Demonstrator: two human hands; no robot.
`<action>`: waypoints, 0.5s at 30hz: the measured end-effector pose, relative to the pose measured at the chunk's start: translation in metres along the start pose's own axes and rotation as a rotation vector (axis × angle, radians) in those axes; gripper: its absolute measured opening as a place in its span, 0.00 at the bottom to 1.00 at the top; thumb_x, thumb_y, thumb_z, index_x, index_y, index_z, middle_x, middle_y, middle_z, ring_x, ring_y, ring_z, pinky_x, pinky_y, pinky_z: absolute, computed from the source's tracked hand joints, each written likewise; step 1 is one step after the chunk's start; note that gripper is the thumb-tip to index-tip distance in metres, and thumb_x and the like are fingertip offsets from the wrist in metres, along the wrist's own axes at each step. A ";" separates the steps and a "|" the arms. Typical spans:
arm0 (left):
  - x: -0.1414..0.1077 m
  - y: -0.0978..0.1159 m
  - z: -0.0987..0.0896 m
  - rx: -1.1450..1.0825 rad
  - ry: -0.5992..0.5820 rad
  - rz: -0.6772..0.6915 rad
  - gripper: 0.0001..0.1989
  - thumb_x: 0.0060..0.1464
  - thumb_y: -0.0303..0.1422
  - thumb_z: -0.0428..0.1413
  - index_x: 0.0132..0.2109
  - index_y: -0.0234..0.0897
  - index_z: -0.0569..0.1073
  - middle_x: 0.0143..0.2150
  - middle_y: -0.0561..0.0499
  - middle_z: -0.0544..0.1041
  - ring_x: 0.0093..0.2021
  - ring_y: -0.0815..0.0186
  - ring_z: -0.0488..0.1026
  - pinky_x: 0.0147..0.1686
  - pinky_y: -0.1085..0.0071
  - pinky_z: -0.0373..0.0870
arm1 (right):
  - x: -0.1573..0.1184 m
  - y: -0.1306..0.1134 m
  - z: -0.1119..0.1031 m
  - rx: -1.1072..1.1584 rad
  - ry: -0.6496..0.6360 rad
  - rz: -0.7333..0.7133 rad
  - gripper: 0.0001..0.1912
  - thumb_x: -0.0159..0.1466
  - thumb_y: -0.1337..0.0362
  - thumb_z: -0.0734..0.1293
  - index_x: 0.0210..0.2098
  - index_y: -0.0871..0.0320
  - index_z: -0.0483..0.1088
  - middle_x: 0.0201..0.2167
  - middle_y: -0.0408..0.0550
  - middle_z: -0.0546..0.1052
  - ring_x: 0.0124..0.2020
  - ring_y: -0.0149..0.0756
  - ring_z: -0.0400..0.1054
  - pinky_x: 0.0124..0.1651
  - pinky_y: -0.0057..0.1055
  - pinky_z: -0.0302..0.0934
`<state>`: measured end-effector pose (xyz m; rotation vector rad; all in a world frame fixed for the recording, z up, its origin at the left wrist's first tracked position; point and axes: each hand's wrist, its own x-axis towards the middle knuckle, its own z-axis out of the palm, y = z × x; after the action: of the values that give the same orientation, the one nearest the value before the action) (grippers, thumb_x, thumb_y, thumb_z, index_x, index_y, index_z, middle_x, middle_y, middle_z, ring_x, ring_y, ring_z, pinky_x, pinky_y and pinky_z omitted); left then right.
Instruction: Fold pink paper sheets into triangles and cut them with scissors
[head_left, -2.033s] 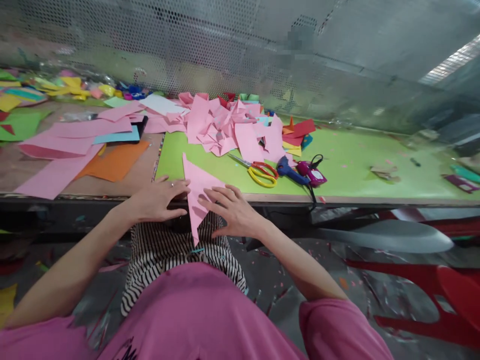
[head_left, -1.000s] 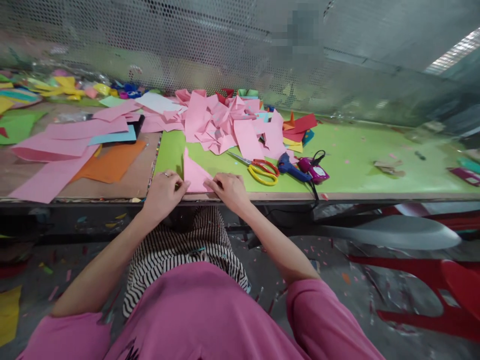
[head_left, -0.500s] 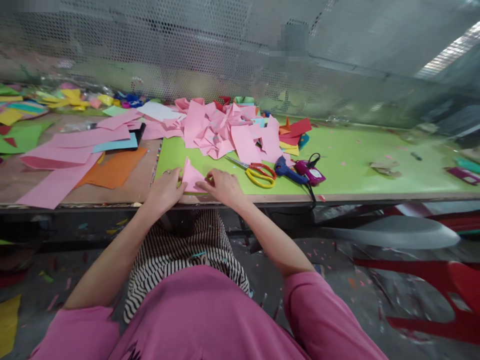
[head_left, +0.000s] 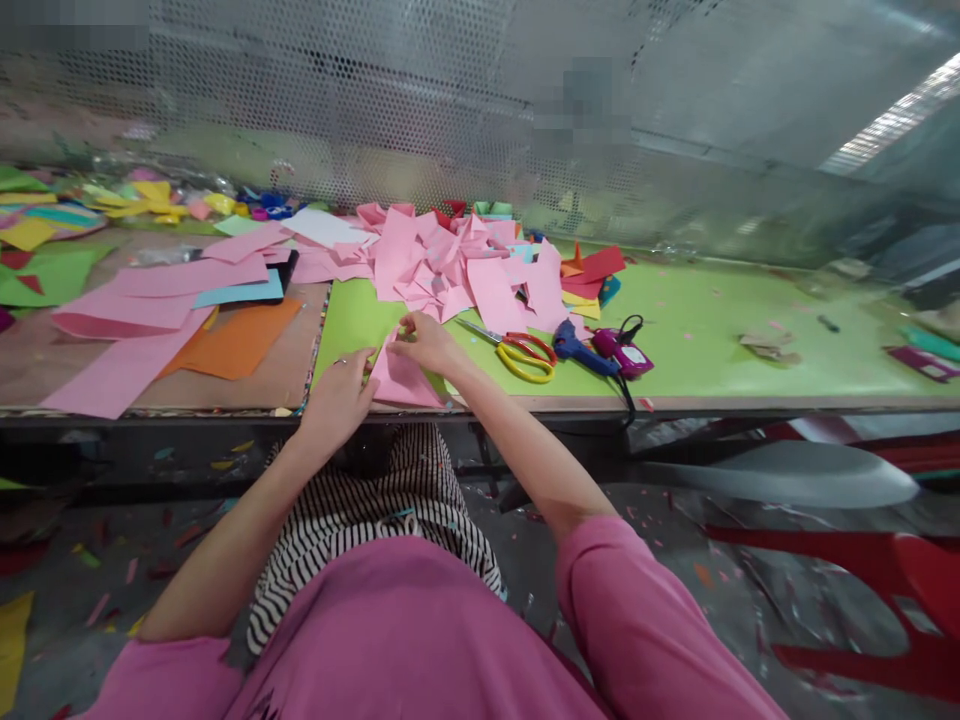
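Note:
A folded pink paper piece (head_left: pixel 405 378), roughly triangular, lies on the green work surface (head_left: pixel 341 320) at the table's front edge. My left hand (head_left: pixel 341 392), with a ring on one finger, holds the paper's left side between its closed fingers. At the paper's upper tip, my right hand (head_left: pixel 429 342) pinches it with thumb and fingers. Right of my hands lie scissors (head_left: pixel 525 357) with red and yellow handles, their blades pointing left. A blue glue gun (head_left: pixel 581 348) rests beside them.
A heap of pink paper pieces (head_left: pixel 442 255) spreads behind my hands. Long pink strips (head_left: pixel 131 360) and orange paper (head_left: pixel 240 345) lie at left. A purple device (head_left: pixel 624 350) with a cord sits by the glue gun. A red chair (head_left: pixel 892 570) stands at lower right.
My right hand has moved from the paper's lower right side up to its upper tip. The paper has turned slightly and its base now shows wider. The left hand stays at its left side.

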<state>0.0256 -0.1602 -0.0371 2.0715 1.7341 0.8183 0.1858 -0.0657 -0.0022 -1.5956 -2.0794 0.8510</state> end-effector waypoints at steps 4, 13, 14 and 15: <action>0.001 -0.002 0.001 -0.026 -0.012 0.017 0.25 0.62 0.31 0.49 0.64 0.27 0.68 0.53 0.36 0.80 0.49 0.53 0.78 0.56 0.51 0.72 | 0.010 0.004 0.002 0.106 -0.015 0.065 0.33 0.60 0.65 0.74 0.61 0.66 0.65 0.49 0.57 0.79 0.45 0.40 0.74 0.47 0.34 0.65; -0.004 -0.016 0.013 -0.213 0.127 0.013 0.29 0.59 0.34 0.53 0.67 0.33 0.66 0.49 0.42 0.81 0.44 0.57 0.77 0.53 0.54 0.73 | 0.020 0.004 -0.001 0.373 -0.088 0.070 0.17 0.54 0.69 0.76 0.42 0.61 0.73 0.35 0.45 0.77 0.36 0.33 0.70 0.43 0.31 0.63; -0.004 -0.017 0.014 -0.252 0.133 0.015 0.30 0.59 0.34 0.54 0.67 0.33 0.65 0.49 0.43 0.81 0.44 0.57 0.77 0.53 0.54 0.73 | 0.018 0.004 -0.002 0.404 -0.081 0.059 0.16 0.55 0.70 0.75 0.42 0.60 0.72 0.36 0.44 0.76 0.36 0.31 0.69 0.43 0.31 0.63; -0.003 -0.019 0.015 -0.294 0.138 0.017 0.31 0.58 0.34 0.54 0.67 0.33 0.65 0.48 0.43 0.80 0.45 0.58 0.77 0.53 0.55 0.73 | 0.016 0.004 -0.003 0.433 -0.071 0.048 0.16 0.56 0.69 0.75 0.42 0.59 0.71 0.37 0.43 0.75 0.36 0.30 0.68 0.44 0.30 0.62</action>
<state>0.0199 -0.1578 -0.0607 1.8748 1.5535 1.1690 0.1861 -0.0495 -0.0036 -1.3978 -1.7491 1.2881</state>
